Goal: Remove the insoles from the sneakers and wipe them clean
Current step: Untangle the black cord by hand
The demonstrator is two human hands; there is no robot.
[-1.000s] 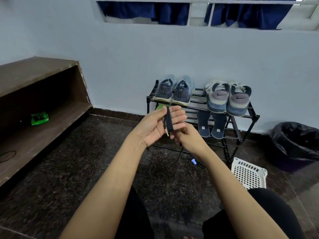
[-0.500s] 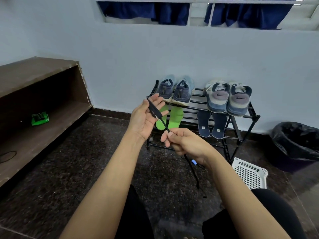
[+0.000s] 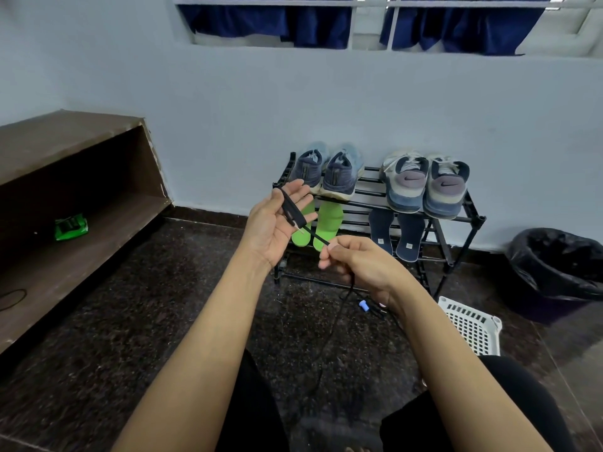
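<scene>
While the left hand (image 3: 274, 230) is lying palm-up with fingers relaxed and a black cord (image 3: 293, 210) resting across them, the right hand (image 3: 362, 265) is pinching that cord lower down; the rest is trailing to the floor (image 3: 130, 321). Both hands are hanging in front of the rack (image 3: 473, 220), partly covering its left end. Blue sneakers (image 3: 339, 174) and grey sneakers (image 3: 424, 187) are standing on the top tier, heels outward. Green insoles (image 3: 329, 223) and dark insoles (image 3: 408, 236) are leaning on the tier below, out of the shoes. A white basket (image 3: 470, 324) and a black bin (image 3: 561, 265) are sitting right of the rack; a green packet (image 3: 70, 226) is lying on the shelf (image 3: 81, 252) at left.
</scene>
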